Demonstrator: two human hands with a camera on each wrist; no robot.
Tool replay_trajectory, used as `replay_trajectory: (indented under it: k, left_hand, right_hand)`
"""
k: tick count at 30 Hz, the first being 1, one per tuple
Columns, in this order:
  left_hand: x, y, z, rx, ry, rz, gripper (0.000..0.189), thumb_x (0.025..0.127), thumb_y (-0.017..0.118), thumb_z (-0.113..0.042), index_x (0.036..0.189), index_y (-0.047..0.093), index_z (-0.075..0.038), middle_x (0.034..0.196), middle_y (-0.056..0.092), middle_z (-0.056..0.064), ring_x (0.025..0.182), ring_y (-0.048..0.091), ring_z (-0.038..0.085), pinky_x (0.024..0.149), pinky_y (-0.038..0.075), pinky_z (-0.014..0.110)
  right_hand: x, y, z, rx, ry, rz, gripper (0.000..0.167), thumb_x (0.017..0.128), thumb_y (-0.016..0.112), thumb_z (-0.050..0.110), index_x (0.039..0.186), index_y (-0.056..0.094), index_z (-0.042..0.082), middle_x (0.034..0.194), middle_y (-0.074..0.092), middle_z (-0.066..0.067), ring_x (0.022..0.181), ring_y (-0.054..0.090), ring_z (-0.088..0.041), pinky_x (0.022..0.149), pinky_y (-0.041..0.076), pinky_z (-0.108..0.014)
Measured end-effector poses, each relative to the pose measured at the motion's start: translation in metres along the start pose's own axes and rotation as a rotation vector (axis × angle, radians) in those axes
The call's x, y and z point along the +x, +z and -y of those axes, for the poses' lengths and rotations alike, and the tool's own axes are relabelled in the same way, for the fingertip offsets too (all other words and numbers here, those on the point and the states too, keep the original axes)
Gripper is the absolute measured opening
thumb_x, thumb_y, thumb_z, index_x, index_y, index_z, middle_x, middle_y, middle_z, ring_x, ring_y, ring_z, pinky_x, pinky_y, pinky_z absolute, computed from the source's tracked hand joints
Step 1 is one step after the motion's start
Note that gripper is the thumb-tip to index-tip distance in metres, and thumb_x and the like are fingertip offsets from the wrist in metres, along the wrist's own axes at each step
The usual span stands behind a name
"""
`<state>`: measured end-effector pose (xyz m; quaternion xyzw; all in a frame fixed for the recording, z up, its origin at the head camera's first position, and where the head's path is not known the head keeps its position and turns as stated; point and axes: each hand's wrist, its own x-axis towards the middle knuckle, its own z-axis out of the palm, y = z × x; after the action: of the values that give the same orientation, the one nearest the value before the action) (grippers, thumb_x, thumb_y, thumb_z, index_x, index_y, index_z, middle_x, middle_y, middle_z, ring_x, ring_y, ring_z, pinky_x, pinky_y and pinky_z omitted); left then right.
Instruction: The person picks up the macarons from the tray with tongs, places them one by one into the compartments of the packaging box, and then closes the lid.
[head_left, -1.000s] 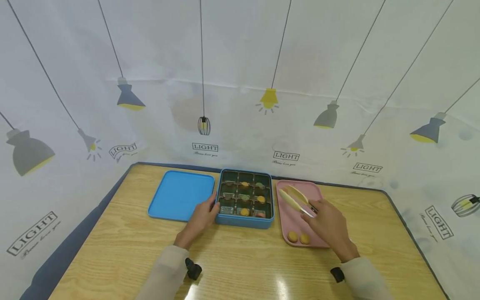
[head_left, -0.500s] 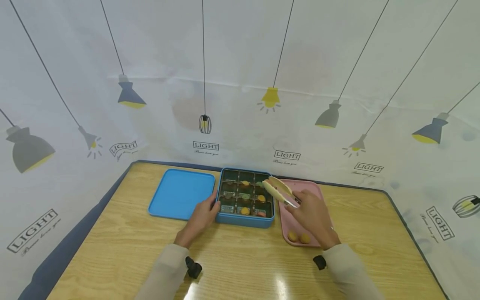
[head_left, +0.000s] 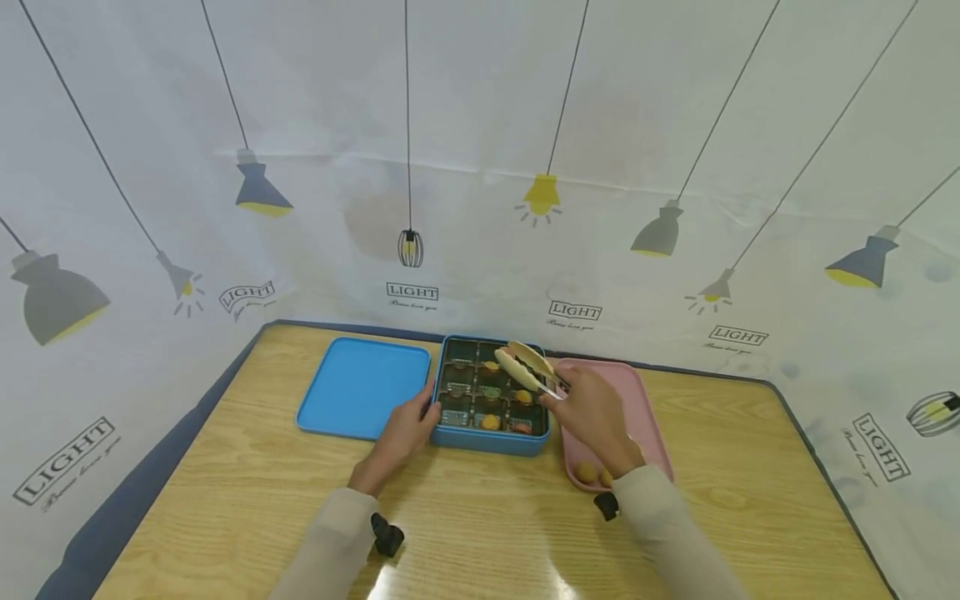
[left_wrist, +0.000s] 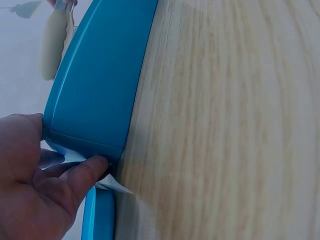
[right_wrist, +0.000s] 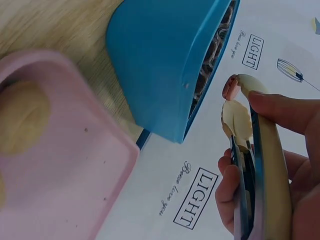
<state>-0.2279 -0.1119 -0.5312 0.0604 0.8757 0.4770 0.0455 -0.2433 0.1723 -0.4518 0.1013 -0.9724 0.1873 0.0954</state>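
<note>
My left hand (head_left: 405,429) grips the near left corner of a blue box (head_left: 487,440), thumb and fingers about its edge in the left wrist view. Inside, a dark divider makes several compartments, some with small yellow, green or reddish round pieces like cookies. In my right hand (head_left: 596,412) is a pair of tongs (head_left: 517,373) with cream tips, held over the box's back right part. A reddish-brown piece (right_wrist: 230,88) shows between the tips in the right wrist view; its kind is unclear. The tongs partly cover the compartments below.
Right of the box lies a pink tray (head_left: 633,400) with round tan cookies (head_left: 585,472) at its near end, partly behind my right wrist. A flat blue lid (head_left: 363,387) lies left of the box. A printed curtain (head_left: 480,208) hangs behind the wooden table (head_left: 465,525).
My right hand has carried the tongs leftward from above the pink tray to above the box. The left hand and the box have stayed in place.
</note>
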Motion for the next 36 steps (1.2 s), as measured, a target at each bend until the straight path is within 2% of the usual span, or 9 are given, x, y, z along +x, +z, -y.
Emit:
replay_trajectory:
  k: [4, 10, 13, 17, 26, 36]
  left_hand:
    - [-0.001, -0.001, 0.0, 0.018, 0.002, -0.007, 0.058, 0.107, 0.042, -0.029, 0.158, 0.024, -0.007, 0.057, 0.041, -0.001, 0.047, 0.032, 0.013, 0.048, 0.033, 0.028]
    - [0.0, -0.001, 0.0, 0.014, -0.004, -0.008, 0.058, 0.107, 0.042, -0.029, 0.158, 0.024, -0.008, 0.056, 0.04, -0.002, 0.047, 0.031, 0.013, 0.049, 0.033, 0.028]
    - [0.001, -0.001, 0.0, 0.012, -0.005, -0.01, 0.058, 0.107, 0.042, -0.028, 0.158, 0.024, -0.009, 0.057, 0.04, -0.002, 0.048, 0.032, 0.012, 0.049, 0.033, 0.027]
    - [0.001, -0.001, 0.0, 0.019, 0.012, -0.011, 0.058, 0.106, 0.043, -0.027, 0.158, 0.025, -0.007, 0.058, 0.041, -0.002, 0.048, 0.034, 0.012, 0.049, 0.034, 0.028]
    - [0.001, -0.001, -0.002, 0.017, -0.001, -0.011, 0.058, 0.106, 0.044, -0.026, 0.158, 0.024, -0.008, 0.062, 0.044, 0.0, 0.05, 0.037, 0.011, 0.051, 0.036, 0.028]
    - [0.0, -0.001, 0.0, 0.016, 0.008, -0.01, 0.058, 0.106, 0.044, -0.024, 0.157, 0.025, -0.005, 0.062, 0.043, 0.0, 0.05, 0.036, 0.012, 0.051, 0.035, 0.028]
  right_hand:
    - [0.005, 0.005, 0.011, 0.015, 0.013, 0.013, 0.044, 0.081, 0.08, 0.029, 0.12, 0.073, 0.011, 0.09, 0.068, -0.004, 0.064, 0.053, -0.017, 0.052, 0.04, -0.032]
    - [0.01, 0.011, 0.028, -0.001, 0.032, 0.024, 0.054, 0.081, 0.081, 0.032, 0.128, 0.068, 0.008, 0.122, 0.068, -0.011, 0.088, 0.067, -0.026, 0.065, 0.053, -0.041]
    - [0.013, 0.013, 0.033, -0.005, 0.028, 0.027, 0.056, 0.081, 0.081, 0.032, 0.129, 0.068, 0.008, 0.114, 0.069, -0.012, 0.08, 0.065, -0.024, 0.06, 0.05, -0.039]
    - [0.016, 0.016, 0.038, -0.001, 0.022, 0.027, 0.054, 0.081, 0.08, 0.031, 0.129, 0.068, 0.009, 0.1, 0.067, -0.01, 0.065, 0.054, -0.018, 0.051, 0.041, -0.032]
    - [0.022, 0.02, 0.044, 0.008, 0.011, 0.031, 0.053, 0.084, 0.077, 0.032, 0.13, 0.067, 0.008, 0.108, 0.067, -0.01, 0.069, 0.056, -0.019, 0.05, 0.039, -0.031]
    - [0.025, 0.019, 0.045, 0.033, -0.011, -0.001, 0.054, 0.083, 0.076, 0.031, 0.13, 0.067, 0.008, 0.111, 0.068, -0.012, 0.08, 0.062, -0.024, 0.057, 0.046, -0.037]
